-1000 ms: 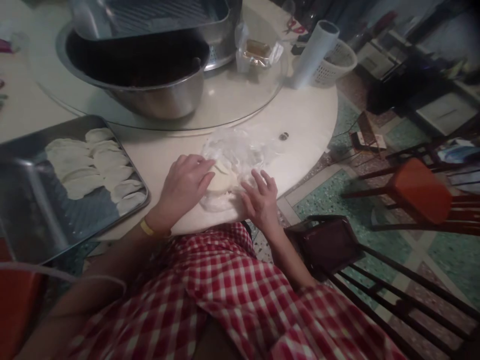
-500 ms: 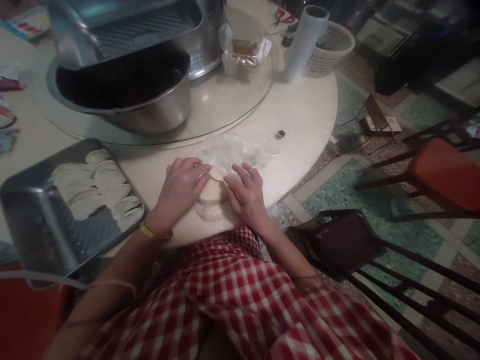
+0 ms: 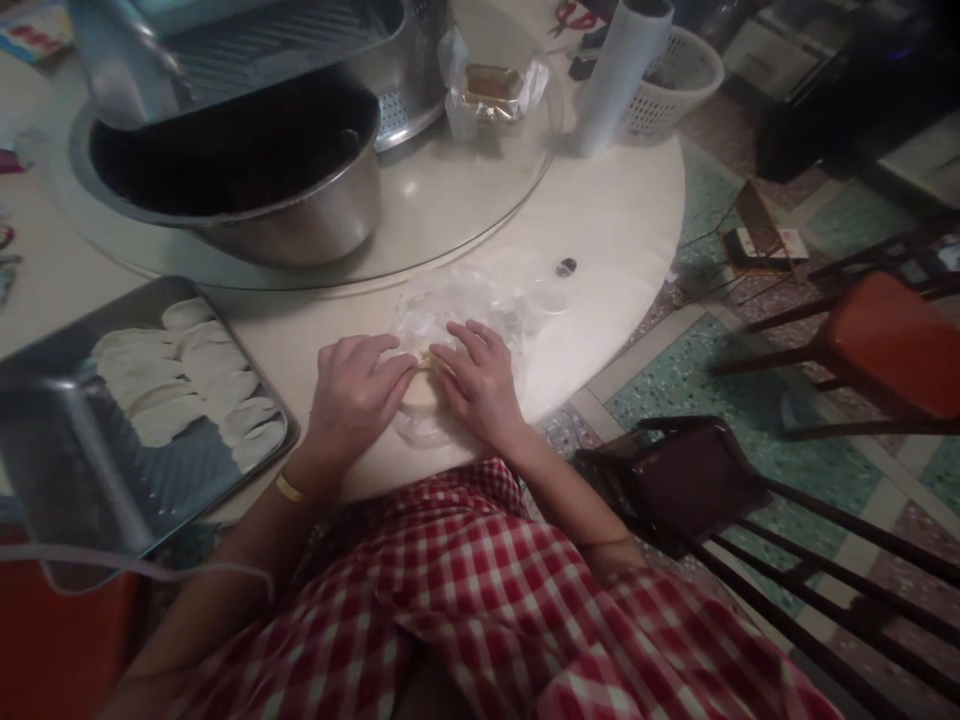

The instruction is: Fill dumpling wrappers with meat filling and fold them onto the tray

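At the centre of the frame, with thumbs and forefingers nearly meeting: a left hand (image 3: 349,397) and a right hand (image 3: 480,385), both partly closed, apparently pinching the far edge of 1 pale dough round (image 3: 424,391). In the left hand, fingers curled close together; in the right, forefinger and thumb at the dough's edge, other fingers half spread. Under the dough round, a crumpled clear plastic sheet (image 3: 480,295) near the rim of the desk (image 3: 611,235). Cannot tell from this angle about anything inside the dough.

To work the edge well, press in short, even pinches, keeping both thumbs level. Judge the dough soft and prone to stretch; support its near side on the plastic rather than pulling against it. Watch for plastic caught in the fold.

Counting by kind: 2 hands, 1 dough round, 1 plastic sheet. At left, 1 deep metal tray (image 3: 71,440) with about 10 half-moon dumplings (image 3: 169,415) in 2 rows, too overlapped for an exact count. At upper left, 1 wide metal bowl (image 3: 307,225) and 1 ridged metal tray (image 3: 281,45) over its far side. At upper centre, 1 perforated colander (image 3: 394,115) and 1 gold-coloured block (image 3: 491,88) in clear wrapping. At upper right, 1 plastic roll (image 3: 622,80), 1 white basket (image 3: 679,90), 1 pair of red-handled scissors (image 3: 575,16).
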Available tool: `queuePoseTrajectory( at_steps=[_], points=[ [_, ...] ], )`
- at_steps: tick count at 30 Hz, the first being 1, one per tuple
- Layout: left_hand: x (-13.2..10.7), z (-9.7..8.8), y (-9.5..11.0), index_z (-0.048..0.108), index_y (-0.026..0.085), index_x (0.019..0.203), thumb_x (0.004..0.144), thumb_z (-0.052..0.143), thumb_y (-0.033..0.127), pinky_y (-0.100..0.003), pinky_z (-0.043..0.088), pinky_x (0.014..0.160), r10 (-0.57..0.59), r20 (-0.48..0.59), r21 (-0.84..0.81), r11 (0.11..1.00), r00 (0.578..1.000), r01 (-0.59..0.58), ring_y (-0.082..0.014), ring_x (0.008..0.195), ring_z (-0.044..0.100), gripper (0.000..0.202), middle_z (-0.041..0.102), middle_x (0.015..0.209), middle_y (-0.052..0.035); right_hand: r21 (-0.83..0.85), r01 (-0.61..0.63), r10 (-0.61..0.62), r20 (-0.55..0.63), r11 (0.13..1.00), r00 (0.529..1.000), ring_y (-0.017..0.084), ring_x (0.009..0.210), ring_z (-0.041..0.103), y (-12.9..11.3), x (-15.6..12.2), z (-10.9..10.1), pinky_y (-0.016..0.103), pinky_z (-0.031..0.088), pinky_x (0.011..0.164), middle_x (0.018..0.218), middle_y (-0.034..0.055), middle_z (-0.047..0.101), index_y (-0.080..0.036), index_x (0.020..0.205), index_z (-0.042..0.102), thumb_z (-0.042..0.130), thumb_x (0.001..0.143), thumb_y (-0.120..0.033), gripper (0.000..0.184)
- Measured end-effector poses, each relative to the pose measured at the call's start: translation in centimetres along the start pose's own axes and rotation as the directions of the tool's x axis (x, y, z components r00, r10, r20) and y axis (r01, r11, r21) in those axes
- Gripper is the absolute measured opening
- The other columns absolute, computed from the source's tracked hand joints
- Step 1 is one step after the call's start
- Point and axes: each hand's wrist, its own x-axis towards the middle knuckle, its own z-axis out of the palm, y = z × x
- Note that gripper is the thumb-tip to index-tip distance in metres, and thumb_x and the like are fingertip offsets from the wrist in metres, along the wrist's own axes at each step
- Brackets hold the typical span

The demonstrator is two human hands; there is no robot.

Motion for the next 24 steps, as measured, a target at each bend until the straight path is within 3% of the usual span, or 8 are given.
queuePoseTrajectory(
  at_steps=[4,8,11,15,21,24],
  points=[
    [-0.7,-0.1,0.1,0.071,0.022,0.090,0.089,0.058,0.027,-0.042,0.040,0.078,-0.078,-0.031,-0.146,0.987,0.996,0.073,-0.0272,0.093,0.060,0.014,0.070,0.102,-0.0101,0.025,0.082,-0.081,-0.031,0.996,0.996,0.025,0.125,0.047,0.0,0.2,0.0,0.046,0.042,0.104,0.125,0.0089,0.062,-0.021,0.096,0.067,0.051,0.093,-0.026,0.017],
    [-1.4,-0.3,0.5,0.069,0.022,0.095,0.089,0.057,0.025,-0.041,0.043,0.080,-0.171,-0.042,-0.256,0.954,0.984,0.155,-0.0257,0.091,0.061,0.013,0.070,0.096,-0.0090,0.065,0.123,-0.122,-0.028,0.990,0.992,0.021,0.103,0.055,-0.6,0.1,-0.3,0.041,0.046,0.092,0.106,0.0072,0.067,-0.021,0.089,0.065,0.051,0.093,-0.024,0.015],
    [-1.8,-0.4,0.6,0.066,0.021,0.104,0.090,0.055,0.024,-0.040,0.045,0.082,-0.187,-0.039,-0.281,0.945,0.981,0.169,-0.0249,0.092,0.061,0.018,0.069,0.095,-0.0083,0.082,0.192,-0.190,-0.033,0.978,0.981,0.018,0.089,0.056,-1.2,-0.1,-0.4,0.036,0.046,0.084,0.091,0.0054,0.068,-0.020,0.090,0.063,0.050,0.093,-0.022,0.014],
    [-1.9,-0.2,0.3,0.064,0.019,0.116,0.090,0.049,0.022,-0.043,0.046,0.084,-0.159,0.031,-0.285,0.945,0.987,0.162,-0.0277,0.099,0.059,0.030,0.066,0.108,-0.0117,0.084,0.262,-0.257,-0.070,0.961,0.964,0.017,0.086,0.058,-1.9,-0.6,-0.4,0.034,0.045,0.083,0.088,0.0041,0.070,-0.019,0.093,0.061,0.051,0.092,-0.018,0.011],
    [-2.1,-0.2,0.4,0.067,0.018,0.095,0.085,0.052,0.021,-0.045,0.044,0.092,-0.168,0.083,-0.403,0.896,0.982,0.188,-0.0302,0.110,0.057,0.018,0.063,0.122,-0.0138,0.124,0.247,-0.244,-0.040,0.961,0.969,0.017,0.086,0.062,-1.7,-1.4,-0.7,0.035,0.047,0.083,0.091,0.0051,0.072,-0.019,0.101,0.061,0.053,0.091,-0.019,0.012],
    [-1.9,-0.9,0.7,0.063,0.018,0.088,0.083,0.058,0.026,-0.042,0.044,0.095,-0.287,0.134,-0.576,0.756,0.948,0.311,-0.0279,0.108,0.060,0.011,0.066,0.114,-0.0125,0.178,0.166,-0.165,-0.018,0.970,0.986,0.017,0.083,0.062,-1.8,-0.9,-1.3,0.035,0.048,0.078,0.087,0.0056,0.071,-0.019,0.098,0.063,0.055,0.091,-0.024,0.012]
  ],
)
